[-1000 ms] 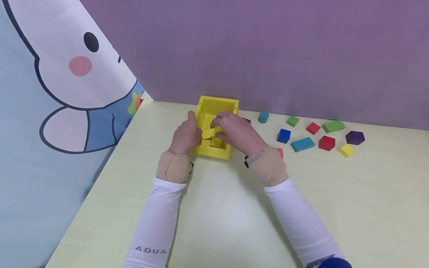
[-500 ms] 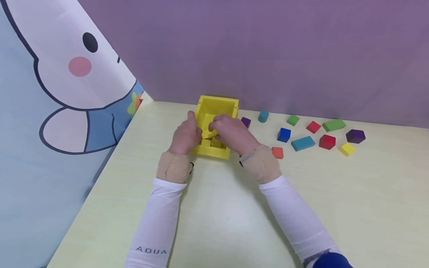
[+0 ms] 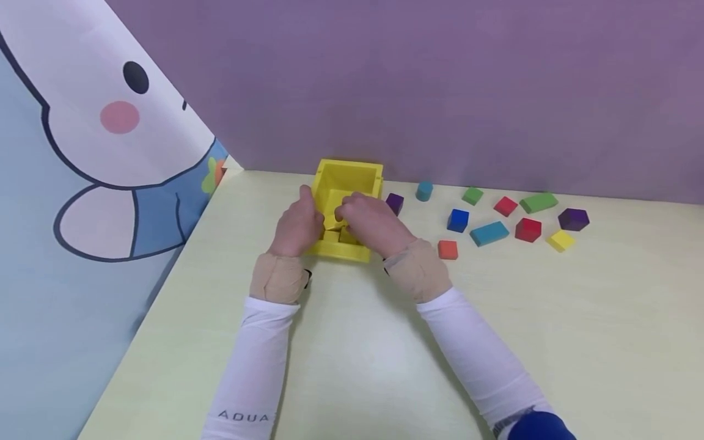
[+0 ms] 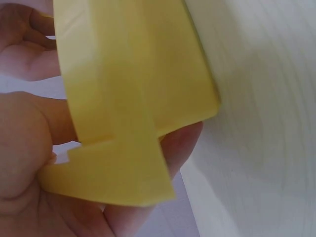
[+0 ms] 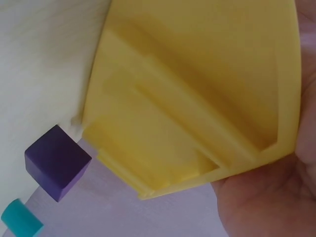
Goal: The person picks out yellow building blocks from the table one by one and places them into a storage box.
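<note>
A yellow open-topped box (image 3: pixel 349 252) sits on the table near the purple backdrop. My left hand (image 3: pixel 297 225) grips its left wall, thumb raised along the rim; in the left wrist view, fingers (image 4: pixel 183 143) curl round the yellow wall. My right hand (image 3: pixel 376 221) reaches over the right wall with bent fingers. Its fingertips pinch at a tilted yellow block (image 3: pixel 333 223) inside the box and are partly hidden by the hand. Another yellow block (image 3: pixel 331 236) lies at the near end of the box. In the right wrist view the box wall (image 5: pixel 197 29) fills the middle.
Right of the box lie a purple block (image 3: pixel 394 203), a teal cylinder (image 3: pixel 424 191), a blue cube (image 3: pixel 458 220), an orange block (image 3: pixel 448 249) and a teal bar (image 3: pixel 489 233). Farther right are red (image 3: pixel 528 230), green (image 3: pixel 539 202), yellow (image 3: pixel 561 240) and purple (image 3: pixel 574 219) blocks.
My right hand has shifted slightly left and toward me over the box, uncovering the purple and orange blocks. My left hand keeps its grip. The whole view has shifted a little.
</note>
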A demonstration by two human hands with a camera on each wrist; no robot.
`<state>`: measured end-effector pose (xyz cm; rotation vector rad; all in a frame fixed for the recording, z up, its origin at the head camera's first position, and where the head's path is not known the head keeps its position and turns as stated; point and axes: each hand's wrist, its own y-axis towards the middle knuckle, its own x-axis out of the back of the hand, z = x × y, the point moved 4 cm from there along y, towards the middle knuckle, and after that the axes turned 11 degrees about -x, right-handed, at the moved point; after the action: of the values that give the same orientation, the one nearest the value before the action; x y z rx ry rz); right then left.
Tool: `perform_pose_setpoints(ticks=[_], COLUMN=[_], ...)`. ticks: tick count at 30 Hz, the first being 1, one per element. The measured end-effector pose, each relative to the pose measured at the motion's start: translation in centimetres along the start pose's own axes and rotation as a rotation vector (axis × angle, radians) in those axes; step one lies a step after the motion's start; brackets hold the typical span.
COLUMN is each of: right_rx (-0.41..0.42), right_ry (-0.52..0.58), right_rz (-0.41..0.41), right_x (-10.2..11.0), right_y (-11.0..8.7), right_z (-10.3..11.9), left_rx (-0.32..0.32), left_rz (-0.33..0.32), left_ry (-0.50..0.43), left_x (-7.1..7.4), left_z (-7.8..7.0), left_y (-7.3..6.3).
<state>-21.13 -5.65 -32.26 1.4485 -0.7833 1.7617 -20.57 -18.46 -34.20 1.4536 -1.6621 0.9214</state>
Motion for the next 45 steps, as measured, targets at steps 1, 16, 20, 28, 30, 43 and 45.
perform_pose_setpoints(ticks=[1,16,20,28,30,43,45], right_rx=[0.007,0.098,0.116,0.13,0.126,0.039,0.027], right_ry=[-0.003,0.077,0.115,0.092,0.09,0.043,0.034], right_rz=[-0.007,-0.156,-0.217,-0.309,-0.314,-0.271,-0.276], right_x=[0.1,1.4,1.7,2.1,2.1,2.3,2.4], right_y=[-0.1,-2.5,-3.4,-5.2,-5.7,-8.3,-8.8], right_z=[0.0,-0.4,-0.9,-2.3,-2.7,-5.3,-5.8], left_rx=[0.0,-0.035,-0.043,-0.046,-0.047,-0.053,-0.05], left_rz=[-0.003,0.004,0.001,0.007,0.01,0.018,0.021], left_ry=[0.0,-0.01,-0.012,-0.018,-0.022,-0.047,-0.047], left_x=[0.0,0.1,0.1,0.0,-0.1,-0.2,-0.2], left_z=[0.0,0.1,0.3,0.3,0.3,0.3,0.3], left_y=[0.0,-0.1,-0.2,-0.1,-0.2,-0.3,-0.3])
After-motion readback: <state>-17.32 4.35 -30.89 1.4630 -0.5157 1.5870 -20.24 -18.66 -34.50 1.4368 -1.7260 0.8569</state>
